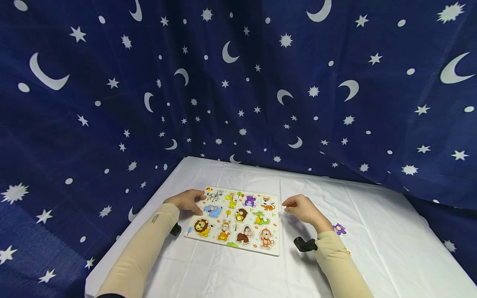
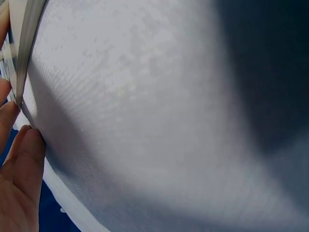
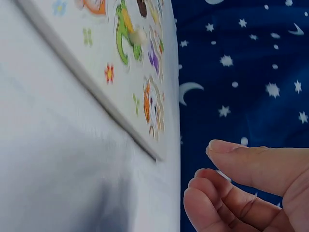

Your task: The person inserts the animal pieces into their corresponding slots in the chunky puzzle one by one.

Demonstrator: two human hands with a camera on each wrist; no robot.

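Note:
A white puzzle board (image 1: 223,243) with colourful animals lies flat on the table. My left hand (image 1: 188,200) rests at its left side, thumb and fingers spread along the edge; in the left wrist view, fingertips (image 2: 31,140) touch down beside the board's side. Just off the right edge, my right hand (image 1: 303,209) hovers with thumb and fingers loosely bent, nothing between them. In the right wrist view, a gap shows between that hand (image 3: 241,193) and the board's corner. A green crocodile (image 3: 126,36) with a pale knob shows on the board there.
Beside the right wrist lies a loose purple animal piece (image 1: 339,229); a bit of an orange piece (image 1: 348,252) peeks out from behind the sleeve. White cloth (image 1: 231,275) covers the table. A dark blue curtain (image 1: 208,157) with moons and stars hangs behind and on both sides.

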